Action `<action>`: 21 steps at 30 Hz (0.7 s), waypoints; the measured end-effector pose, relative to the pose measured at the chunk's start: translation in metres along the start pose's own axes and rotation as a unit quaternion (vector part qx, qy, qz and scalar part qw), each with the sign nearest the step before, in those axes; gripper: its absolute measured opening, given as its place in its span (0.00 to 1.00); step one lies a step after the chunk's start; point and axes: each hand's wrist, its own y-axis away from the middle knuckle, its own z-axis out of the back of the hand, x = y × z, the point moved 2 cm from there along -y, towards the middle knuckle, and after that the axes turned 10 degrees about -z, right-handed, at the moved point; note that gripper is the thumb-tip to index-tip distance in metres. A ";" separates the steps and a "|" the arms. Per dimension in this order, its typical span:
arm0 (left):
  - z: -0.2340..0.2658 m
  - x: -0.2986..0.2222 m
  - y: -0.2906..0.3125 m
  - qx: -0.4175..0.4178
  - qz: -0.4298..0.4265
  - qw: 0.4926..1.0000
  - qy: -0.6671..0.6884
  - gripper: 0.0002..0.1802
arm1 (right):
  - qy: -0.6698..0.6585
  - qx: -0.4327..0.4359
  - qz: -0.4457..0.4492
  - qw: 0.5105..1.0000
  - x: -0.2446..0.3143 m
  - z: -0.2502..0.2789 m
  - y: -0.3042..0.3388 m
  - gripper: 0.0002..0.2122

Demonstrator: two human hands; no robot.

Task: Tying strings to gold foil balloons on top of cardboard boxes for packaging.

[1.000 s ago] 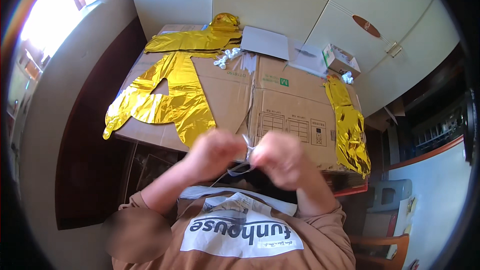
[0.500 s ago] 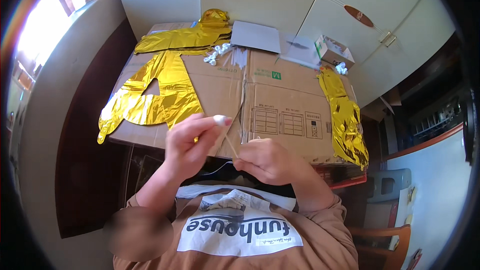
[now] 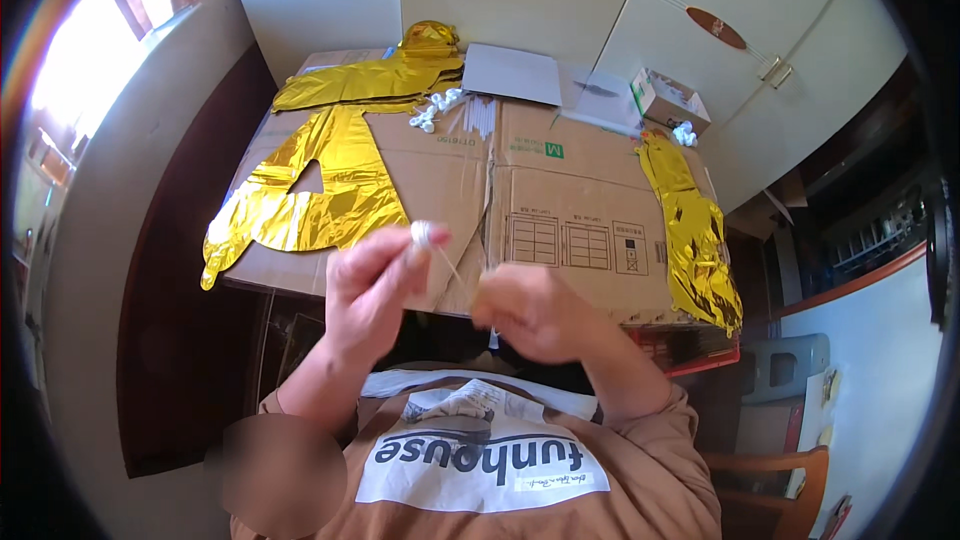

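My left hand (image 3: 372, 275) is closed, pinching a small white roll of ribbon (image 3: 421, 233) between thumb and fingertips. From it a thin pale strand (image 3: 449, 265) runs down to my right hand (image 3: 530, 310). That hand is closed too, with the strand's other end hidden in its fingers. Both hands are raised over the near edge of the cardboard (image 3: 590, 185) on the table. Closest to my left hand lies a flat gold foil balloon (image 3: 370, 185) shaped like a letter A.
More gold foil balloons (image 3: 370, 80) lie at the far left, and another (image 3: 690, 230) along the right edge. Small white bundles (image 3: 425, 118), white straws (image 3: 479, 118), a grey-white flat panel (image 3: 512, 75) and an open box (image 3: 670, 100) sit toward the back, before white cabinets.
My left hand has shifted slightly left and turned the white roll, which now shows its wound layers. The strand between the hands looks shorter.
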 end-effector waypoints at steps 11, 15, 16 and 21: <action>-0.017 0.024 0.018 0.136 0.038 0.986 -0.089 0.08 | -0.025 -0.095 -0.022 0.995 0.000 0.018 -0.010 0.08; -0.015 0.002 0.012 0.080 0.095 0.989 0.078 0.10 | -0.001 -0.081 -0.050 0.995 -0.008 0.008 -0.004 0.07; -0.010 0.005 0.003 0.026 0.090 0.991 0.098 0.11 | 0.006 -0.059 -0.027 0.998 -0.005 0.002 -0.002 0.07; -0.028 0.005 0.017 0.236 0.059 0.965 -0.093 0.10 | 0.016 -0.134 -0.044 0.990 -0.015 0.025 -0.014 0.06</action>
